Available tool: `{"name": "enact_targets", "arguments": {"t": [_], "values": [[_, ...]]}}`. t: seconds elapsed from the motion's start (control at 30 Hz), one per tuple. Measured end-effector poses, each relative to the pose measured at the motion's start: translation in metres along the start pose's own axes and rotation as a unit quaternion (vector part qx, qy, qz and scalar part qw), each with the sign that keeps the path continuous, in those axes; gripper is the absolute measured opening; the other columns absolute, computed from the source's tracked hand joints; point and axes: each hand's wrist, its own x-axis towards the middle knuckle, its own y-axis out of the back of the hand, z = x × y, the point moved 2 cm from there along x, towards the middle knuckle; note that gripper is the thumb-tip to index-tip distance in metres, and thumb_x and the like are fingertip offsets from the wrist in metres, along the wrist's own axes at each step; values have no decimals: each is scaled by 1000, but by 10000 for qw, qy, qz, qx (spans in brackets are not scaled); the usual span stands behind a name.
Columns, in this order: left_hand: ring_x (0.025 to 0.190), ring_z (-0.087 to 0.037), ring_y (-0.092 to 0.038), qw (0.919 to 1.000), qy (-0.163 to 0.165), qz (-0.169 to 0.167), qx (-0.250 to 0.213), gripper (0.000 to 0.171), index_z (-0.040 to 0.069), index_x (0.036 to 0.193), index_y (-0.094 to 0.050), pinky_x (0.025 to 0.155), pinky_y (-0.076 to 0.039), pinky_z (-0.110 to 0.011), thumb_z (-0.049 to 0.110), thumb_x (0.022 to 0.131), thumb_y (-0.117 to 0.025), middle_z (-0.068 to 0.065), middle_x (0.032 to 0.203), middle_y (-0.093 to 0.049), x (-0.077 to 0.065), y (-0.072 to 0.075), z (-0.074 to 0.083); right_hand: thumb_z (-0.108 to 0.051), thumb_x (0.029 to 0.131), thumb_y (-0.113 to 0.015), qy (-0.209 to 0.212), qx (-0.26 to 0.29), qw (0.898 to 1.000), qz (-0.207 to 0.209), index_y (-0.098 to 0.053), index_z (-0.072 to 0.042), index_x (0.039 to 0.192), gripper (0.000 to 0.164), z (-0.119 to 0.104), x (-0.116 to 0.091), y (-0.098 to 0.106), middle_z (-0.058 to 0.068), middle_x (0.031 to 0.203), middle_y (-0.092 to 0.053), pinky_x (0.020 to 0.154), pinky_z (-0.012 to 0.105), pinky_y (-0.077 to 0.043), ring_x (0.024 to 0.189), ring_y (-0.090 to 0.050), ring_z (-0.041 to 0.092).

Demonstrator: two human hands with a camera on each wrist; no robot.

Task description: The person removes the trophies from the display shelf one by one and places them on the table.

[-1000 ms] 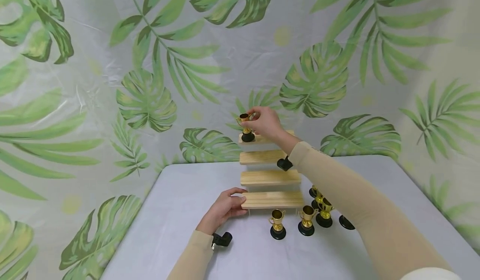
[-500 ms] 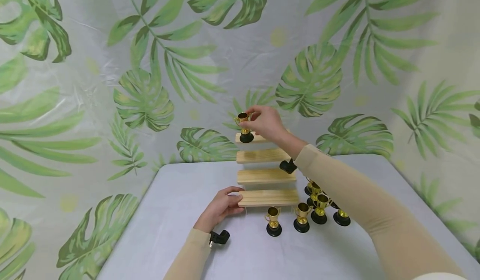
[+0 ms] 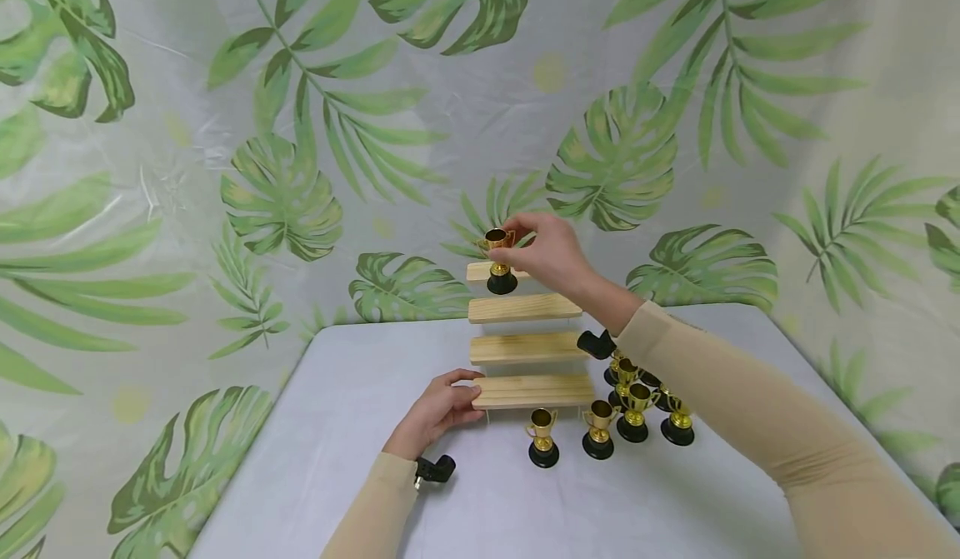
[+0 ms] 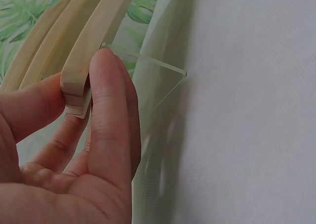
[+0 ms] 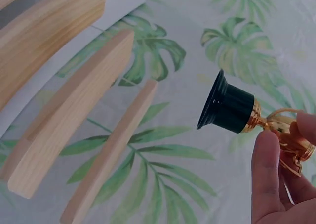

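My right hand (image 3: 551, 251) pinches a small gold trophy cup (image 3: 499, 261) by its gold upper part. Its black round base (image 5: 232, 104) points toward the shelves in the right wrist view, with a gap between it and the boards. From the head view the trophy overlaps the left part of the top board (image 3: 477, 272) of a stepped wooden stand. Down at the left, my left hand (image 3: 440, 409) grips the end of the lowest board (image 3: 534, 391), thumb on one face and fingers on the other, as the left wrist view shows (image 4: 74, 93).
Several gold trophies with black bases stand on the white table, one (image 3: 543, 438) before the stand and others (image 3: 633, 413) grouped to its right. Clear struts (image 4: 148, 61) carry the boards. A leaf-print curtain (image 3: 405, 126) hangs right behind.
My right hand with the trophy has shifted rightward along the top board and slightly lower in view. The left hand keeps its grip on the lowest board. The view has drifted a little.
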Motion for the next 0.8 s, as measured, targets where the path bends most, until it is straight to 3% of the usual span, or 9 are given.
{"name": "enact_targets", "arguments": {"t": [0.43, 0.8], "values": [[80, -19, -67, 10000, -61, 53, 45, 41, -5, 134, -54, 70, -60, -31, 5, 96, -66, -16, 99, -66, 1, -1, -1, -39, 82, -85, 11, -141, 9998, 156, -72, -16, 111, 40, 4, -39, 25, -1, 95, -70, 74, 36, -57, 85, -68, 17], [81, -20, -68, 9997, -49, 199, 125, 37, -2, 131, -58, 70, -61, -32, 7, 96, -67, -18, 102, -65, 3, 1, -2, -36, 84, -84, 180, -100, 9997, 100, -69, -17, 120, 43, 11, -73, 44, 2, 95, -71, 73, 39, -58, 83, -70, 20]]}}
